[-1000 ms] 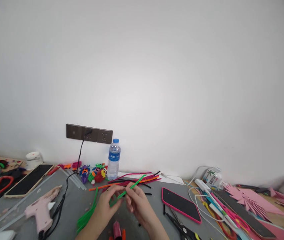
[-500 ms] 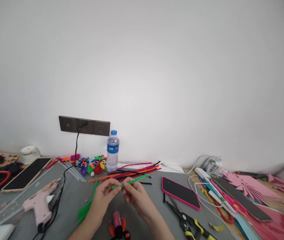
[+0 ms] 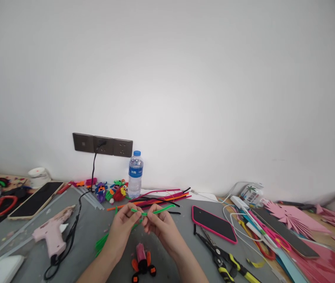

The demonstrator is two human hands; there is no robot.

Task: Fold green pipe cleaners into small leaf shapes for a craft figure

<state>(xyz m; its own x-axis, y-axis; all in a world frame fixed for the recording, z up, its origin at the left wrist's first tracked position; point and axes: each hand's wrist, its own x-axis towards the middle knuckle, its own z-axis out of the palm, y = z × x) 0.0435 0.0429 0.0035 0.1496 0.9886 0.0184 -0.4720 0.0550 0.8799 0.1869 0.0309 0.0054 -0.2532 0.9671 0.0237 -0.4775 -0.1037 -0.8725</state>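
A green pipe cleaner (image 3: 164, 209) stretches between my two hands above the grey mat. My left hand (image 3: 123, 222) pinches it near one end. My right hand (image 3: 159, 222) grips it a short way along, and its free end points up to the right. On the mat below, between my forearms, lies a small pink, black and orange pipe-cleaner figure (image 3: 141, 259). A bundle of green pipe cleaners (image 3: 101, 244) is partly hidden behind my left forearm. Red, orange and black pipe cleaners (image 3: 155, 200) lie just beyond my hands.
At left are a pink glue gun (image 3: 52, 232) with its black cord and a phone (image 3: 36, 199). A water bottle (image 3: 135, 177) stands by the wall near small figures (image 3: 117, 190). A pink-cased phone (image 3: 213, 224), pliers (image 3: 222, 255) and pink paper (image 3: 297, 220) are at right.
The view has shifted slightly, so the table's things sit a little further right. Both hands still hold the green pipe cleaner, with more of it showing between and above the fingers.
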